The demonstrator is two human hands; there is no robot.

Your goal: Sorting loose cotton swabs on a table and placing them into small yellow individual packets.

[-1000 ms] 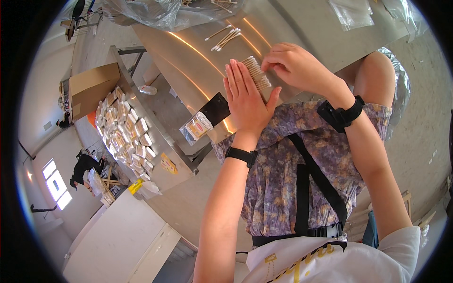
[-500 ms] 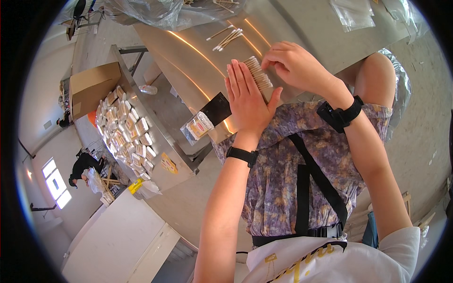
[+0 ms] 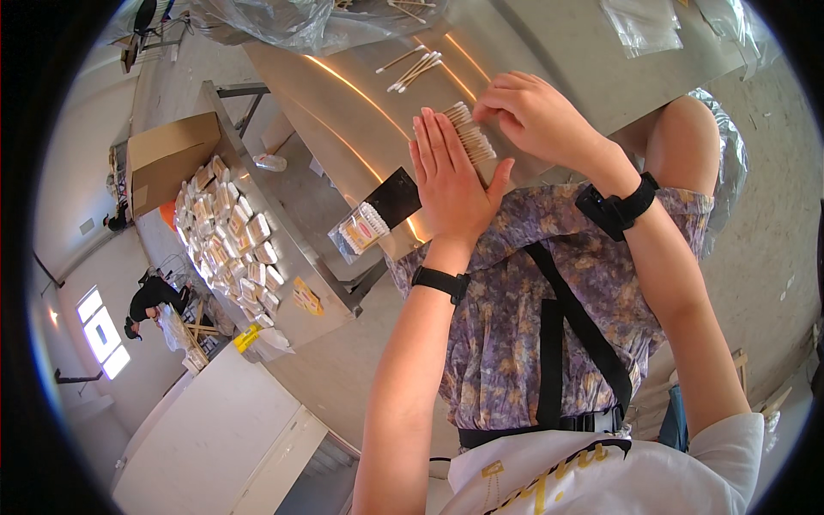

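A layer of cotton swabs (image 3: 470, 134) with wooden sticks lies side by side near the table's front edge. My left hand (image 3: 451, 176) rests flat over their left part, fingers stretched out and thumb spread. At their right ends is my right hand (image 3: 536, 118), its fingers bent and drawn together at the swab tips; whether they pinch one I cannot make out. Several loose cotton swabs (image 3: 418, 70) lie on the metal table beyond my hands. Left of my left hand, a clear pack of cotton swabs (image 3: 364, 228) sits against a black flat piece (image 3: 396, 196).
Clear plastic bags (image 3: 639, 26) lie at the far right of the metal table (image 3: 549, 51). A large plastic sheet (image 3: 283, 26) holds more swabs at the back. On another table to the left are many swab packs (image 3: 225, 227) and a cardboard box (image 3: 172, 159). A person (image 3: 154, 296) bends over farther off.
My right hand has shifted very slightly left along the swab tips. My left hand stays flat in the same place.
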